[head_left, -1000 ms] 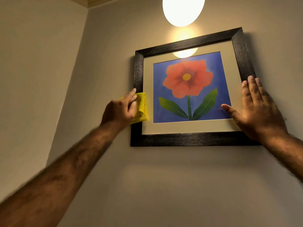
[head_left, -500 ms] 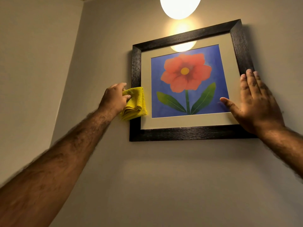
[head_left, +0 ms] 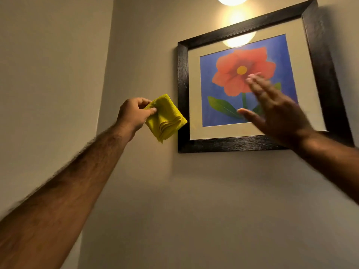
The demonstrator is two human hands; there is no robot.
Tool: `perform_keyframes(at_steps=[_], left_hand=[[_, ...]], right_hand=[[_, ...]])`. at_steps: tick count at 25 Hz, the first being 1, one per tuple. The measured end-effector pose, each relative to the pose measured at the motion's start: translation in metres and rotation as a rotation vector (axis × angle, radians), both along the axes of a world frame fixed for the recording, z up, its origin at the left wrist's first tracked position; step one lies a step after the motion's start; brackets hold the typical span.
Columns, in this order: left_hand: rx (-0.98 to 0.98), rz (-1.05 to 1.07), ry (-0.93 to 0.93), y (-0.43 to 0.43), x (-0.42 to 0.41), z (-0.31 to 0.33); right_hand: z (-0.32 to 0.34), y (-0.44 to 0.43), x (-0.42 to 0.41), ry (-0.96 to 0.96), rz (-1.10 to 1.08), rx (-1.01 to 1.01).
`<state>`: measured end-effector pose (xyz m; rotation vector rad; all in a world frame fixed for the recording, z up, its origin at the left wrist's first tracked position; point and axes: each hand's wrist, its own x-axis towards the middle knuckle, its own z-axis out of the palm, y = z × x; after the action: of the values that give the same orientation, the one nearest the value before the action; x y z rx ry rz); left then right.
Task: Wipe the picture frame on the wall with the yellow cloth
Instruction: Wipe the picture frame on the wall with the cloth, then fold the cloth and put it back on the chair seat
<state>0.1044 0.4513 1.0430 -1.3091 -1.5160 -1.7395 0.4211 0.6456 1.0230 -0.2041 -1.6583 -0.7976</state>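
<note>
Pinching the folded yellow cloth (head_left: pixel 165 117) beside the picture frame (head_left: pixel 183 98), the left hand (head_left: pixel 134 115) holds it; the right hand (head_left: pixel 275 111), fingers spread and blurred, covers the flower print (head_left: pixel 233 74) under a lamp (head_left: pixel 232 0).

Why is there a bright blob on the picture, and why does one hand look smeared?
Head view: the blob is the round wall lamp mirrored in the dark wooden picture frame glass; the open right hand is motion-blurred, the left hand gripping the folded yellow cloth stays sharp.

Cloth (head_left: pixel 165 118) just left of the wall-hung frame (head_left: pixel 182 94); lamp (head_left: pixel 232 0) above it.
</note>
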Motion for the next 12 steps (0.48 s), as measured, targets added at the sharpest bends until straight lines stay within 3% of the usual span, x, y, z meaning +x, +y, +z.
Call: perform_keyframes(at_steps=[2, 5, 7, 12], left_hand=[[0.016, -0.060, -0.057, -0.018, -0.010, -0.016], [-0.017, -0.071, -0.094, -0.047, -0.025, -0.044], [-0.058, -0.065, -0.127, -0.065, -0.035, -0.062], [-0.107, -0.104, -0.266, -0.118, -0.071, -0.121]], right_hand=[[-0.010, -0.048, -0.059, -0.190, 0.283, -0.093], [-0.028, -0.112, -0.140, -0.331, 0.644, -0.693], [-0.039, -0.128, -0.178, -0.388, 0.742, -1.025], [-0.087, -0.148, -0.249, -0.489, 1.052, -1.402]])
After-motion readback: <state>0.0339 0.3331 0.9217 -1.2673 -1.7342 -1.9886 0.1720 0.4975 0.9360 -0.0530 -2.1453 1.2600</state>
